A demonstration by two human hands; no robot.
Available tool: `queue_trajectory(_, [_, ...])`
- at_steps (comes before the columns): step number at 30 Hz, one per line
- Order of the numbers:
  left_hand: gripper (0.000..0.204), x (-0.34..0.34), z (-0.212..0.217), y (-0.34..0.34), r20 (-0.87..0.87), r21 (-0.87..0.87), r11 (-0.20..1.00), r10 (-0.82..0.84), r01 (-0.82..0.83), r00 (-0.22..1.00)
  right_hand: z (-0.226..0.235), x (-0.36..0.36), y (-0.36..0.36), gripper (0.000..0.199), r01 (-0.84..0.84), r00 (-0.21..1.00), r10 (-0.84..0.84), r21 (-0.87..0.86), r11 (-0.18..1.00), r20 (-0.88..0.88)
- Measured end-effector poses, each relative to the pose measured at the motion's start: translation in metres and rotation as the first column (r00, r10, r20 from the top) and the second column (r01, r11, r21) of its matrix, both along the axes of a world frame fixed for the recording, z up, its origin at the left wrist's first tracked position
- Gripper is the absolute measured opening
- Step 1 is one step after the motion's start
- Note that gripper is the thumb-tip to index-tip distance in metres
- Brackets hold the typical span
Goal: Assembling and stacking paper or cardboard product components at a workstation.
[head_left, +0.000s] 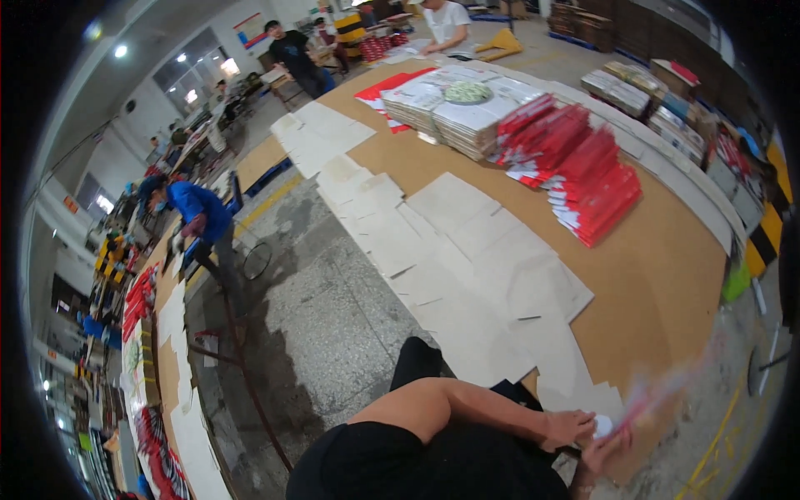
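Observation:
My left hand (570, 427) is at the lower right, its bent fingers closed beside a small round white piece (602, 427). Whether the fingers grip that piece or an edge of the sheet is hard to make out. Just right of it, my right hand (602, 452) is closed on a red-and-white printed sheet (662, 396), which is tilted up and smeared by motion. Both hands are over the near end of a long brown table (658, 275). Overlapping pale cardboard sheets (492, 250) run along the table's left edge to my hands.
A fanned pile of red-and-white sheets (583, 171) lies farther up the table. Beyond it stands a tall stack of flat white printed sheets (454, 104). A person in blue (200, 208) bends at another table on the left. Bundles (617, 90) sit along the right.

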State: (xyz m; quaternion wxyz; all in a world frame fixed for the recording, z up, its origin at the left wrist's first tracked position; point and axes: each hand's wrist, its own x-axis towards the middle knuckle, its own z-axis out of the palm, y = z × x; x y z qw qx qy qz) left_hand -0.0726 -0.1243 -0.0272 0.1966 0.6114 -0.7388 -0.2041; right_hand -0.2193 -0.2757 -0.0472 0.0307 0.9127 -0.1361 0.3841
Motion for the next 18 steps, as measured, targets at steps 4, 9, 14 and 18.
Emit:
queue_trajectory(4, [0.045, 0.007, 0.049, 0.017, -0.029, 0.349, 0.937, 0.017, -0.006, 0.999, 0.073, 0.044, 0.041, 0.062, 0.075, 0.741, 0.104, 0.234, 0.969, -0.664])
queue_trajectory(9, [0.099, 0.068, 0.084, 0.091, 0.653, 0.308, 0.676, 0.362, -0.670, 0.665, 0.095, 0.108, 0.032, 0.044, -0.216, 0.795, 0.353, 0.312, 0.925, -0.494])
queue_trajectory(14, [0.088, 0.082, 0.030, 0.101, 0.389, -0.039, 0.862, 0.479, -0.506, 0.787, 0.053, 0.065, 0.034, 0.063, -0.173, 0.722, 0.329, 0.301, 0.938, -0.609])
queue_trajectory(18, [0.059, 0.097, 0.023, 0.109, 0.385, -0.151, 0.926, 0.378, -0.346, 0.842, 0.052, 0.058, 0.025, 0.052, -0.139, 0.757, 0.321, 0.340, 0.930, -0.569])
